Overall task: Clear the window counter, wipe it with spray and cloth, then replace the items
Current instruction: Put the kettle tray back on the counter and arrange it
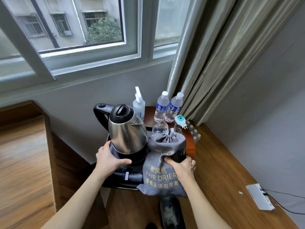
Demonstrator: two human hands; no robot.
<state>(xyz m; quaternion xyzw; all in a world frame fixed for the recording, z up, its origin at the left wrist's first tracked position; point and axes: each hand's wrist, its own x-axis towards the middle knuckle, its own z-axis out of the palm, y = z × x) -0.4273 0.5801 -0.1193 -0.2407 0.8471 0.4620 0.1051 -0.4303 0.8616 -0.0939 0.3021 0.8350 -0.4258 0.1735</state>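
- Right now I judge this to be the clearing or the replacing step: both of my hands grip the black tray (123, 185) that carries the kettle (127, 132). From this one view I cannot tell which of the two it is.
- My left hand (110, 158) is closed on the tray's left edge, thumb lying over the kettle's black base.
- My right hand (182, 166) clamps the tray's right side through the grey hair-drier bag (162, 162), fingers curled over a dark edge there.
- The tray sits at the near edge of a small round reddish counter (190, 142) in the corner under the window, beside the curtain (219, 63).
- Behind it stand the spray bottle (139, 104), two water bottles (162, 107), two glasses (160, 128) and a small plug-in device (180, 120).
- The next move calls for an even two-handed carry: the kettle is tall and only rests on its base, so a tilt could tip it.
- The kettle is brushed steel with a black lid and handle, its spout pointing right; the bag droops over the tray's front corner.
- I see no cloth.
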